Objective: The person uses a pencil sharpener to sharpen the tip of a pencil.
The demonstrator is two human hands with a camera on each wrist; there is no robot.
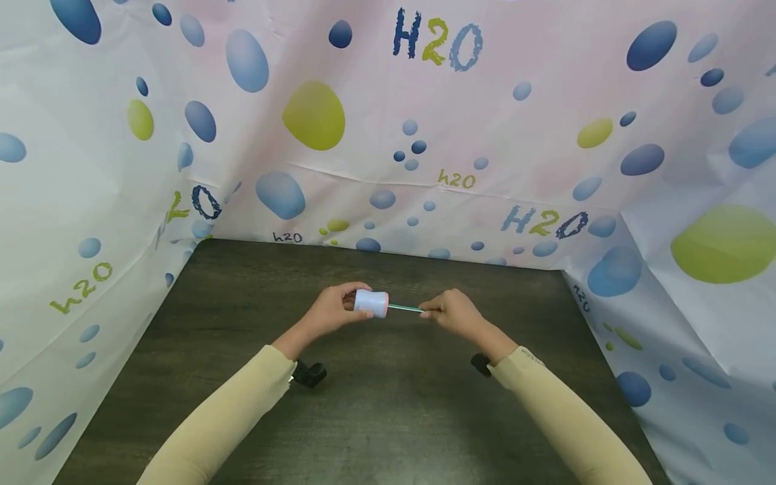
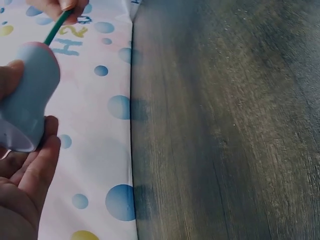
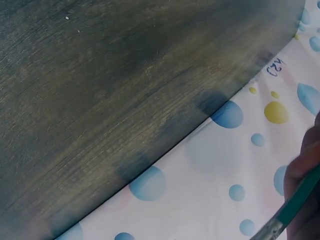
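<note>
Raised over the table, a light blue, waisted pencil sharpener [image 1: 371, 304] with a pink end lies on its side in my left hand [image 1: 332, 310]. The thumb and fingers grip it around its body; the left wrist view shows the thumb on one side and fingers under the wide base. A thin green pencil [image 1: 405, 308] runs into the pink end, its tip hidden inside. My right hand [image 1: 456, 312] pinches the pencil a short way from the sharpener. In the right wrist view, a silver band [image 3: 270, 231] shows on the pencil's outer part.
The dark wood-grain table [image 1: 388, 411] spreads under both hands. A white sheet [image 1: 376, 135] printed with bubbles and "H2O" stands behind it and along both sides. Black cameras are strapped at the left wrist [image 1: 310, 374] and right wrist [image 1: 481, 364].
</note>
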